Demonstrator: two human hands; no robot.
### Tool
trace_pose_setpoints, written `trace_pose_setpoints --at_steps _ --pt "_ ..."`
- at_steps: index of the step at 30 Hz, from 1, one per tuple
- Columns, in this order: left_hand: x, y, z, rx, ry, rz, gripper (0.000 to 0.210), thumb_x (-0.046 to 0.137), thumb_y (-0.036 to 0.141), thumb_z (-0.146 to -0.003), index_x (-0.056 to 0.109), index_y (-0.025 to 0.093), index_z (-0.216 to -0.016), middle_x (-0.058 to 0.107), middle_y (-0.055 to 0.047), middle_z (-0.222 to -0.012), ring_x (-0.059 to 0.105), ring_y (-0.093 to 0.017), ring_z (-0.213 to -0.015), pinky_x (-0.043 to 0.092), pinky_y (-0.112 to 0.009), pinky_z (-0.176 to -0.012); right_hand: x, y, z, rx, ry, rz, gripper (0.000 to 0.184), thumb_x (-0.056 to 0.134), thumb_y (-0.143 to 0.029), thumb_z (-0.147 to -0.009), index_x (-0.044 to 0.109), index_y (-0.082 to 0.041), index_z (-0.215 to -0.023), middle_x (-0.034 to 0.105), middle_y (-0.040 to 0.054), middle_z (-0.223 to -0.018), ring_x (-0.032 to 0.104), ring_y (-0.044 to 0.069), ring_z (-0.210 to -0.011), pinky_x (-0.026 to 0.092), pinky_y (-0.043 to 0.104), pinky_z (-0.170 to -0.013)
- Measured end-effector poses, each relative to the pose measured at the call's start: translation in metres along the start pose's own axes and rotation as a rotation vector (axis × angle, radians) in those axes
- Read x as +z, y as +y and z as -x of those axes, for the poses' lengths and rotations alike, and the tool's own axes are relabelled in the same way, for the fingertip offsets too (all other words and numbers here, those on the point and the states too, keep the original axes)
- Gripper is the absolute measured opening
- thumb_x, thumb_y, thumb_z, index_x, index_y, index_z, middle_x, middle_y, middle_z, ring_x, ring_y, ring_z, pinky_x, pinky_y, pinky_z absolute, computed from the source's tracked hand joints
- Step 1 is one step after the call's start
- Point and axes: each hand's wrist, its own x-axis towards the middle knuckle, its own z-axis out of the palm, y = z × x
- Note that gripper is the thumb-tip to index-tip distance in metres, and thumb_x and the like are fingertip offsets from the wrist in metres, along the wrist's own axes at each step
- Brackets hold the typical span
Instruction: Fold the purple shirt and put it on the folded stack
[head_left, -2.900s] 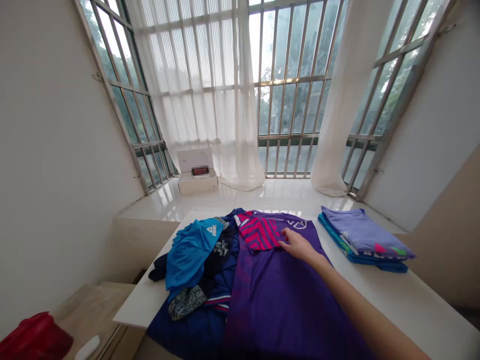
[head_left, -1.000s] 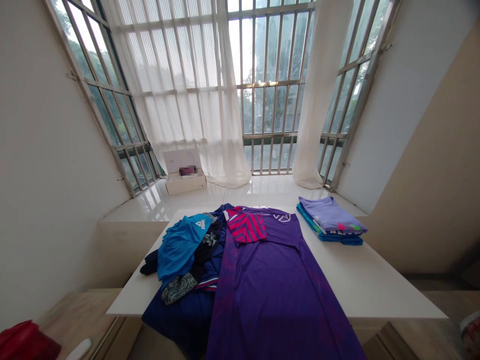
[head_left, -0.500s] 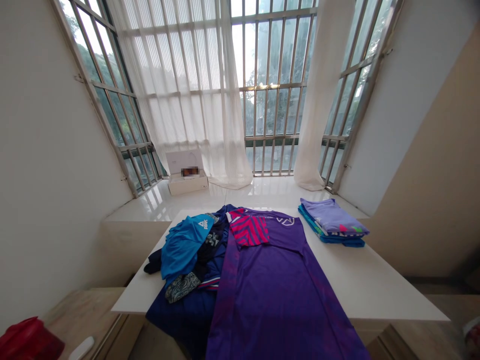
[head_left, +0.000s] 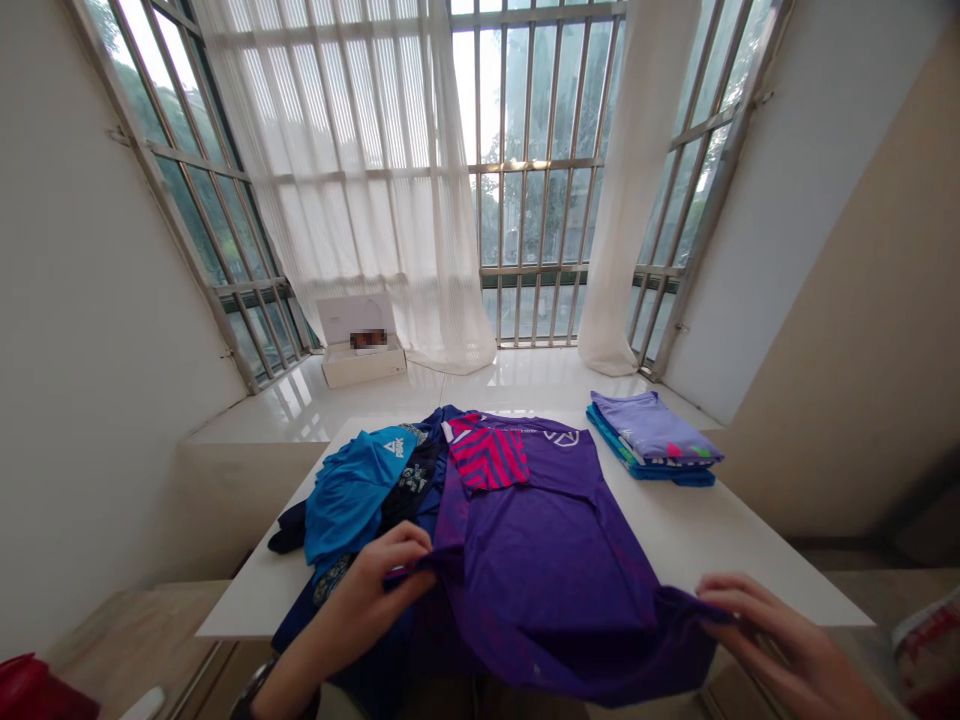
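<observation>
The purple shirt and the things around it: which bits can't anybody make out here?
All in the head view:
Purple shirt: the small print across its chest is too small to read.
Patterned cloth: partly hidden behind the left hand.
White box: what shows at its opening is masked by blocky pixels.
Red object: cut off by the left and bottom edges.

Daylight comes in through a big window [head_left: 514, 110] with metal bars [head_left: 536, 164] and thin white curtains [head_left: 360, 230], shining on the smooth white sill [head_left: 525, 382] below it, and a white table [head_left: 720, 540] stands in front, with pale walls [head_left: 82, 350] on both sides.
</observation>
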Motion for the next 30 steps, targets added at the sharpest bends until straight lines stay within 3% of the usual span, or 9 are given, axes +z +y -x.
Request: trace_pose_setpoints --at_steps 4,6,11,15,19,23,25,27,30 --pt "0.004 -0.046 -0.07 -0.144 0.007 0.076 0.032 0.052 0.042 -0.09 0.063 0.016 -0.075 0.063 -0.001 -0.072 0.058 -0.016 -0.068 0.043 -0.023 -0.06 0.017 0.015 -0.081 0.034 -0.053 0.045 0.043 0.063 -0.061 -0.075 0.073 -0.022 -0.093 0.071 0.0046 -0.073 0.063 0.021 -0.067 0.051 0.029 -0.059" --pt "0.015 -0.075 -0.092 -0.196 0.057 0.0 0.026 0.054 0.037 -0.086 0.063 0.016 -0.074 0.066 -0.002 -0.072 0.06 -0.017 -0.068 0.044 -0.024 -0.061 0.034 0.029 -0.111 0.04 -0.095 0.053 0.044 0.061 -0.06 -0.073 0.071 -0.021 -0.088 0.07 0.0037 -0.069 0.062 0.02 -0.065 0.049 0.029 -0.059" --pt "0.038 -0.109 -0.106 -0.258 0.121 -0.122 0.018 0.055 0.027 -0.082 0.069 0.016 -0.082 0.073 -0.006 -0.078 0.067 -0.02 -0.073 0.046 -0.027 -0.068 0.062 0.065 -0.139 0.084 -0.082 0.095 0.037 0.057 -0.055 -0.07 0.067 -0.02 -0.073 0.073 0.0053 -0.069 0.066 0.023 -0.068 0.049 0.032 -0.065" --pt "0.037 -0.106 -0.106 -0.252 0.138 -0.2 0.017 0.057 0.028 -0.084 0.071 0.017 -0.087 0.074 -0.005 -0.081 0.069 -0.02 -0.076 0.047 -0.026 -0.068 0.057 0.071 -0.139 0.078 -0.097 0.082 0.036 0.054 -0.053 -0.075 0.068 -0.02 -0.08 0.075 0.0056 -0.075 0.069 0.023 -0.072 0.05 0.032 -0.066" --pt "0.037 -0.108 -0.112 -0.28 0.152 -0.286 0.015 0.056 0.023 -0.085 0.07 0.017 -0.086 0.074 -0.005 -0.078 0.069 -0.019 -0.074 0.048 -0.027 -0.068 0.054 0.067 -0.142 0.092 -0.06 0.259 0.035 0.053 -0.054 -0.074 0.066 -0.021 -0.076 0.074 0.0055 -0.069 0.069 0.023 -0.066 0.05 0.032 -0.063" --pt "0.04 -0.096 -0.105 -0.228 0.208 -0.418 0.024 0.052 0.017 -0.087 0.065 0.016 -0.107 0.072 -0.008 -0.096 0.069 -0.021 -0.087 0.052 -0.031 -0.076 0.061 0.058 -0.127 0.033 0.11 0.481 0.04 0.047 -0.053 -0.083 0.066 -0.02 -0.096 0.073 0.0068 -0.082 0.069 0.022 -0.066 0.05 0.032 -0.059" --pt "0.041 -0.082 -0.087 -0.113 0.279 -0.472 0.032 0.05 0.017 -0.09 0.059 0.018 -0.121 0.066 -0.011 -0.118 0.064 -0.023 -0.107 0.052 -0.036 -0.091 0.063 0.052 -0.106 -0.064 0.184 0.527 0.041 0.045 -0.052 -0.088 0.066 -0.022 -0.106 0.073 0.0082 -0.098 0.071 0.022 -0.077 0.055 0.032 -0.064" --pt "0.044 -0.069 -0.06 0.022 0.264 -0.502 0.033 0.051 0.023 -0.093 0.056 0.021 -0.125 0.061 -0.01 -0.128 0.057 -0.023 -0.12 0.048 -0.039 -0.102 0.065 0.052 -0.078 -0.247 0.177 0.544 0.036 0.05 -0.052 -0.089 0.068 -0.025 -0.107 0.073 0.0075 -0.109 0.071 0.024 -0.096 0.057 0.034 -0.08" --pt "0.054 -0.069 -0.016 0.241 0.022 -0.576 0.045 0.065 0.042 -0.087 0.056 0.026 -0.129 0.061 -0.008 -0.132 0.055 -0.025 -0.125 0.048 -0.037 -0.104 0.066 0.067 -0.034 -0.547 0.048 0.622 0.045 0.066 -0.049 -0.082 0.064 -0.033 -0.124 0.07 0.0033 -0.124 0.068 0.026 -0.11 0.057 0.033 -0.091"
